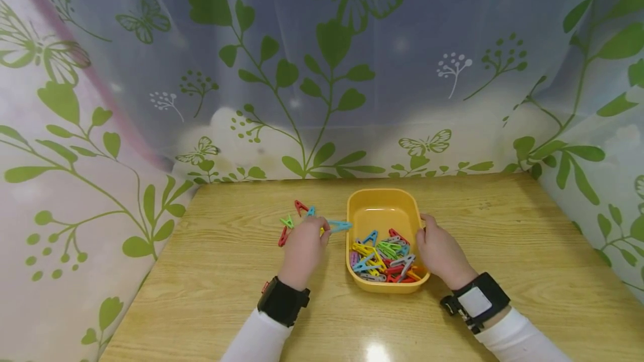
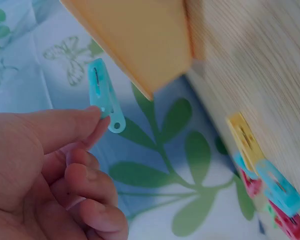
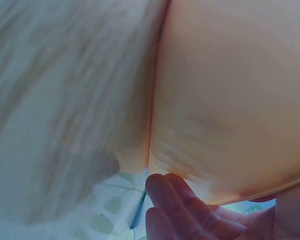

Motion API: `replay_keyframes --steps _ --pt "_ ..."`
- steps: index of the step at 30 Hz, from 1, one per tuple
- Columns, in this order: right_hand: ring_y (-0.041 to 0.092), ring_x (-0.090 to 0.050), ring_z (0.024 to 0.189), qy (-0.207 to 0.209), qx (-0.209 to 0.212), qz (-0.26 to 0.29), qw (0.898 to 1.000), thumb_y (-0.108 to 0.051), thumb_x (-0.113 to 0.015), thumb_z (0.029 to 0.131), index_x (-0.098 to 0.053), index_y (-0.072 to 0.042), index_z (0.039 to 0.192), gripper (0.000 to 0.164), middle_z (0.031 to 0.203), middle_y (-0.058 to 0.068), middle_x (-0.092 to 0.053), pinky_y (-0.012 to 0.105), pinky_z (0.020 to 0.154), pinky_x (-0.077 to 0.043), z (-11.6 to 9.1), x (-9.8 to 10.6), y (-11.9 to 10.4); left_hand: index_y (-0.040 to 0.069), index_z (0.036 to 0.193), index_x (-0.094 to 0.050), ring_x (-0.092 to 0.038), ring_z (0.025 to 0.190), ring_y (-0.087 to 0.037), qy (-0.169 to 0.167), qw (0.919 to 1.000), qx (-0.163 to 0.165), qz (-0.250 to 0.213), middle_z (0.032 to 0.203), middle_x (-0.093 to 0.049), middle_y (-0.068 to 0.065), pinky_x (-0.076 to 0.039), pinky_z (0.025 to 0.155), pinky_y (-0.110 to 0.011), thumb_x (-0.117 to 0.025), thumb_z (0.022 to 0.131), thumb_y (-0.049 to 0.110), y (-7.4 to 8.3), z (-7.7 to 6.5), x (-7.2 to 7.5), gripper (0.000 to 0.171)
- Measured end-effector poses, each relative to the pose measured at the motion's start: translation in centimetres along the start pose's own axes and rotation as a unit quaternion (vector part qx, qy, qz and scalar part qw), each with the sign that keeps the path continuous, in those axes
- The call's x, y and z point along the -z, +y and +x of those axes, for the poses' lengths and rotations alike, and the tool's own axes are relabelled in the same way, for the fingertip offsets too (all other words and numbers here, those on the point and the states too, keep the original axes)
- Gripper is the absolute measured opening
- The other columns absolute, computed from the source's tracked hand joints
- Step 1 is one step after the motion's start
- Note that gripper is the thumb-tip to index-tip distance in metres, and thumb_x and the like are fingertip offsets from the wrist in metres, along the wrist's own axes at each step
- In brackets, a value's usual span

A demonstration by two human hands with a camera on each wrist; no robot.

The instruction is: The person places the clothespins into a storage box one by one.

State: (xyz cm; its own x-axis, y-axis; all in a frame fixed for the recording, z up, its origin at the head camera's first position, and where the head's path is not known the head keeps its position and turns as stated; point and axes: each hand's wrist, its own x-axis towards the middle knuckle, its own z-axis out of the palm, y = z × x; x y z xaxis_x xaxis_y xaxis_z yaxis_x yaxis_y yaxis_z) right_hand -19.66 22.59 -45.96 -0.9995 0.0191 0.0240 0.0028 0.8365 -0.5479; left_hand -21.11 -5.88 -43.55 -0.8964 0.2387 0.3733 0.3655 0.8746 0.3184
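My left hand point(image 1: 304, 247) pinches a light-blue clothespin point(image 1: 340, 225) between thumb and index finger, beside the left wall of a yellow plastic basin point(image 1: 383, 212). In the left wrist view this clothespin point(image 2: 97, 82) points upward, and the other fingers curl loosely below it. My right hand point(image 1: 444, 251) grips the basin's right side by the rim; in the right wrist view its fingers point(image 3: 172, 200) lie against the outer wall. Many-coloured clothespins point(image 1: 384, 258) are heaped in the near part of the basin. Loose clothespins, among them a red one point(image 1: 301, 206), lie beyond the left hand, partly hidden by it.
The basin stands on a wood-grain table point(image 1: 201, 278). A curtain point(image 1: 282, 88) printed with leaves and butterflies hangs along the table's back edge and both sides. In the left wrist view, a yellow clothespin point(image 2: 246, 141) lies among blue and red ones.
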Motion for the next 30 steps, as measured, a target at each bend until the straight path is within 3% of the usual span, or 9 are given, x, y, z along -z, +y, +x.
replay_keyframes --steps 8,15,21,30 --pt "0.021 -0.052 0.062 0.0 0.006 0.004 1.0 -0.018 -0.035 0.11 -0.03 0.014 0.15 0.052 0.081 0.014 -0.058 0.032 0.054 -0.039 0.0 0.1 0.0 0.013 0.092 -0.072 -0.062 0.07 -0.012 -0.02 0.9984 -0.053 -0.008 0.09 -0.068 0.0 -0.046 0.058 -0.023 -0.075 0.095 0.017 2.7 -0.7 -0.4 0.006" --pt "0.021 -0.054 0.065 0.001 0.007 0.004 1.0 -0.017 -0.036 0.11 -0.03 0.014 0.15 0.051 0.087 0.016 -0.061 0.032 0.055 -0.041 0.0 0.0 0.0 0.013 0.093 -0.073 -0.064 0.077 -0.011 -0.043 0.9948 -0.093 0.0 0.091 -0.067 0.002 -0.051 0.065 -0.023 -0.076 0.095 0.017 4.4 -1.6 -0.5 0.005" --pt "0.022 -0.056 0.068 -0.001 0.005 0.006 1.0 -0.017 -0.035 0.11 -0.03 0.014 0.15 0.051 0.095 0.021 -0.063 0.032 0.056 -0.043 -0.1 0.1 -0.1 0.013 0.093 -0.073 -0.063 0.075 -0.009 -0.046 0.9918 -0.119 0.005 0.089 -0.066 0.003 -0.05 0.063 -0.02 -0.076 0.095 0.017 4.9 -2.0 -1.0 0.005" --pt "0.023 -0.058 0.07 0.003 0.008 0.0 1.0 -0.017 -0.036 0.11 -0.031 0.015 0.149 0.051 0.101 0.025 -0.065 0.032 0.058 -0.045 -0.1 0.0 0.0 0.014 0.091 -0.073 -0.061 0.073 -0.008 -0.05 0.9917 -0.118 -0.001 0.086 -0.065 0.004 -0.049 0.063 -0.02 -0.076 0.095 0.017 4.9 -2.1 -1.3 0.006"
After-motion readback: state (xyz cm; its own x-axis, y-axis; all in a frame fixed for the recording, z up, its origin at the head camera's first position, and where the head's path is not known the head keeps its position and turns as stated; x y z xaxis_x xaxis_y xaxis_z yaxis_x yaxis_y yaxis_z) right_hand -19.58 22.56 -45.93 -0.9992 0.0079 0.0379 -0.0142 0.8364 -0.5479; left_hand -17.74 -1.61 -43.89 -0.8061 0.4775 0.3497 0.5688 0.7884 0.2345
